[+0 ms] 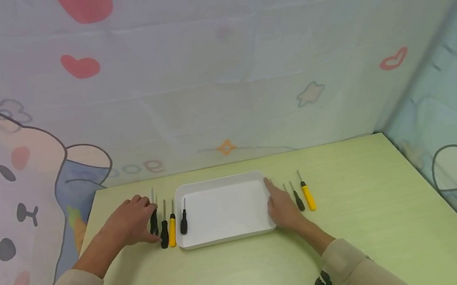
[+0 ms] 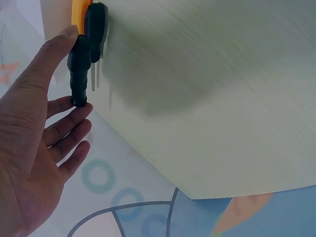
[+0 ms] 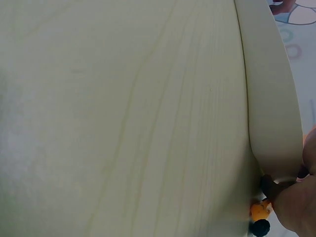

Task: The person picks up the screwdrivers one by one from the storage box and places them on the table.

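My left hand (image 1: 132,221) pinches a black-handled screwdriver (image 2: 79,69) between thumb and index finger, the other fingers loose. Beside it, left of the white tray (image 1: 226,209), lie another black-handled screwdriver (image 1: 164,230) and a yellow-handled one (image 1: 172,230). One small black screwdriver (image 1: 184,221) lies inside the tray at its left end. At the tray's right edge, my right hand (image 1: 285,210) has thumb and fingers around a dark-handled screwdriver (image 3: 267,183), mostly hidden by the hand. An orange-yellow handle (image 3: 260,210) and a black handle (image 3: 259,227) show beside it.
Right of my right hand lie a black screwdriver (image 1: 298,200) and a yellow-handled screwdriver (image 1: 307,195). The pale green table (image 1: 242,272) meets a printed cloth backdrop (image 1: 219,88) at its far edge. A black clip-like piece (image 1: 323,283) is by the right sleeve.
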Action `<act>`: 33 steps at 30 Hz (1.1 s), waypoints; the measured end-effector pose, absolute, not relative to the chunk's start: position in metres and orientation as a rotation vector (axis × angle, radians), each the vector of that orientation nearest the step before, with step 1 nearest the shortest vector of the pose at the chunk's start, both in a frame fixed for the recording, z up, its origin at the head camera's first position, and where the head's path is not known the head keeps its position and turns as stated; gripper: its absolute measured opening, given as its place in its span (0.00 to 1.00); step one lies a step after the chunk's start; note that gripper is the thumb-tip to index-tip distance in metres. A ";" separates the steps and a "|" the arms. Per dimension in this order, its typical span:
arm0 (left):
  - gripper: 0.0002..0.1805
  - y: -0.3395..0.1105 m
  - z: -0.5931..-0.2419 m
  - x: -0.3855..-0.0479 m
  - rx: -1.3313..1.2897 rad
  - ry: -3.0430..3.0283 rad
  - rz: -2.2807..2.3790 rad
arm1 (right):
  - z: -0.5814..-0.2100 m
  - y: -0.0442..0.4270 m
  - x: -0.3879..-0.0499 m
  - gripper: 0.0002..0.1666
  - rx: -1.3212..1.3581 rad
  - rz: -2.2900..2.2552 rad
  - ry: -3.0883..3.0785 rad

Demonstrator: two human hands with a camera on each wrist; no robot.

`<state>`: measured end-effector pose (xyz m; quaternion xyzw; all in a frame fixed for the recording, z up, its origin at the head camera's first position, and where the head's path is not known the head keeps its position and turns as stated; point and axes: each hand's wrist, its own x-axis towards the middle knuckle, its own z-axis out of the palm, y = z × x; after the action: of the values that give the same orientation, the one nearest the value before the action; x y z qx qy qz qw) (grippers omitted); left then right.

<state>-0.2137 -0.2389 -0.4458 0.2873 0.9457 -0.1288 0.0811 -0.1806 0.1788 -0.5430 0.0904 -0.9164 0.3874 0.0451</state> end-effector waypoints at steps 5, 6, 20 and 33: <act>0.51 -0.240 -0.452 -0.214 0.868 2.808 -0.407 | -0.545 0.179 -0.181 0.33 0.277 1.184 -2.794; 0.51 -0.241 -0.453 -0.214 0.868 2.804 -0.407 | -0.545 0.179 -0.181 0.33 0.278 1.182 -2.793; 0.51 -0.245 -0.467 -0.209 0.889 2.792 -0.430 | -0.544 0.179 -0.181 0.34 0.259 1.167 -2.810; 0.51 -0.243 -0.473 -0.207 0.872 2.771 -0.448 | -0.544 0.178 -0.181 0.34 0.256 1.169 -2.810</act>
<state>-0.2070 -0.2430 -0.4731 0.2952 0.9379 -0.1517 0.1008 -0.1809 0.1785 -0.5440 0.0837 -0.9191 0.3824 0.0438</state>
